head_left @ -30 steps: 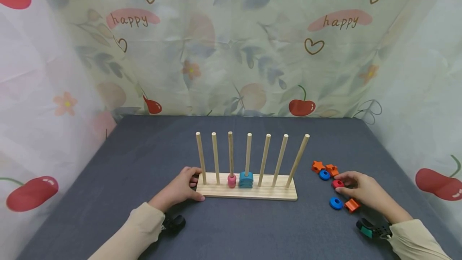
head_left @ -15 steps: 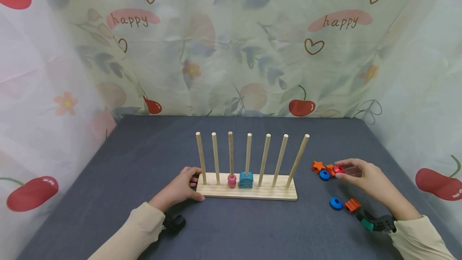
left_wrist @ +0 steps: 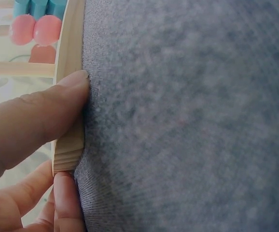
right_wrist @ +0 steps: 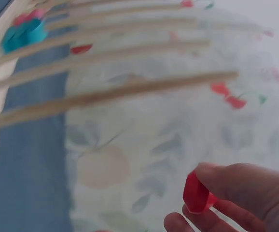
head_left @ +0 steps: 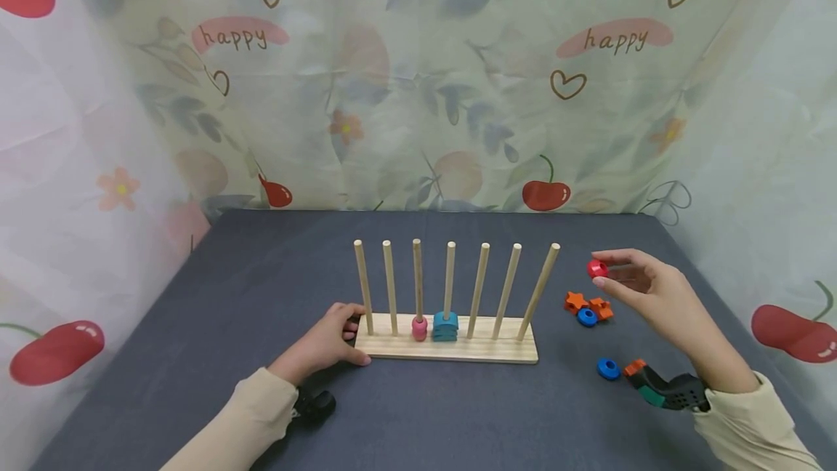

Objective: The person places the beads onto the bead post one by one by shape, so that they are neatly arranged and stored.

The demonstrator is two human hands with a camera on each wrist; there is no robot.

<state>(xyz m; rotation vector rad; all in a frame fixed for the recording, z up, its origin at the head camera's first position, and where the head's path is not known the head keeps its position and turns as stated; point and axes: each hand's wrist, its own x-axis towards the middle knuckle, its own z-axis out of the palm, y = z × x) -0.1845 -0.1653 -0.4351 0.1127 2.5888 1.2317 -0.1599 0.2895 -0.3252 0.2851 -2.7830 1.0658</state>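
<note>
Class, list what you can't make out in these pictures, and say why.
Head view: much of the near orange block, hidden by the wrist camera.
Left wrist view: the far end of the wooden base, cut off by the top edge.
Right wrist view: part of the red bead, covered by the right hand; the grain of the nearest peg, blurred.

"happy" twice on patterned cloth

The rack is smooth wood, the red bead glossy.
</note>
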